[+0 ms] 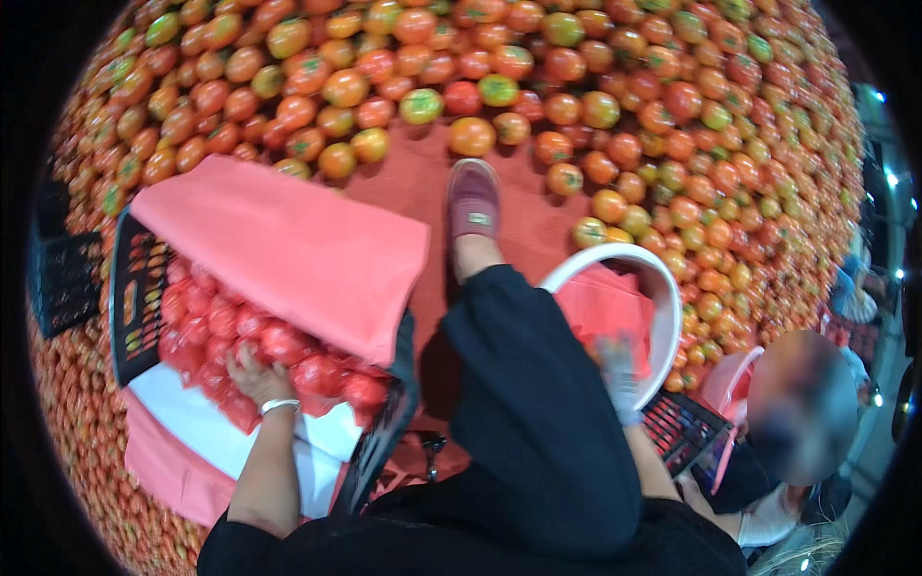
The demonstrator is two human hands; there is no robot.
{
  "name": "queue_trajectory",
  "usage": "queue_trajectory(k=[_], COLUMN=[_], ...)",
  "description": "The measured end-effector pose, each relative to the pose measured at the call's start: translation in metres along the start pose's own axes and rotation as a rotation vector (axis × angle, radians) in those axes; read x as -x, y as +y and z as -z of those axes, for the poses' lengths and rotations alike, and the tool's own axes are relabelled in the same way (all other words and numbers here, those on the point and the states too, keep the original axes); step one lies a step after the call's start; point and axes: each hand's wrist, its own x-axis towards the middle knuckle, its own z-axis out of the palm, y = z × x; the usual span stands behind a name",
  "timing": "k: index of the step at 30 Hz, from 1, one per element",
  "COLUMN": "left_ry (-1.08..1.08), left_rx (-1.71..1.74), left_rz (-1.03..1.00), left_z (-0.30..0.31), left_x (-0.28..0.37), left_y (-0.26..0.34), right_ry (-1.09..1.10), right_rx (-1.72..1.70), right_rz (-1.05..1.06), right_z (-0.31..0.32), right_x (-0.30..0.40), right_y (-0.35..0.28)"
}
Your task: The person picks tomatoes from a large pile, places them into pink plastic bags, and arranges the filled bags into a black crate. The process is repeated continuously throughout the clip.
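Note:
My left hand [258, 380], bare with a white bangle at the wrist, rests fingers apart on red-wrapped tomatoes [216, 327] in a black plastic crate [137, 302]. Pink paper [288, 241] covers the crate's far part, and white paper [194, 425] lines its near side. My right hand [618, 371], in a light glove and blurred, reaches into a round white tub [670, 302]. Inside the tub are red paper sheets [598, 306]. The fingers of this hand touch or hover over the sheets; whether they grip one cannot be made out.
Loose red, orange and greenish tomatoes [346, 86] are heaped ahead and on both sides. My shoe [473, 198] stands on red cloth [403, 173] between crate and tub. Another person [771, 518] is close on the right, near a black crate [684, 432]. More crates [65, 281] stand at far left.

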Motion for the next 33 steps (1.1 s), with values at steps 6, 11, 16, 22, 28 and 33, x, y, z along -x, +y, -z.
queue_trajectory(k=[6,11,16,22,28,33], left_ry=[-0.603,-0.254,-0.196,-0.151,-0.223,-0.165], left_rx=[-0.332,0.449,0.7,0.944,1.149,1.023], left_rz=[0.219,-0.247,-0.529,-0.396,-0.348,-0.813], left_z=[0.084,0.133,0.188,0.177,0.178,0.19], left_x=[-0.039,-0.07,-0.097,-0.086,-0.083,-0.095], left_y=[0.045,0.057,0.163,0.167,0.181,0.243], right_ry=[0.207,-0.255,0.179,0.257,0.083,-0.736], right_rx=[-0.907,-2.255,-0.94,0.196,-1.851,-2.301], right_rz=[-0.406,-0.303,-0.119,0.096,-0.512,-0.401], right_z=[-0.021,0.076,0.075,-0.008,0.066,0.108], right_x=[-0.038,-0.095,-0.094,0.0,-0.081,-0.119], right_y=[-0.024,-0.09,-0.109,-0.036,-0.098,-0.195])
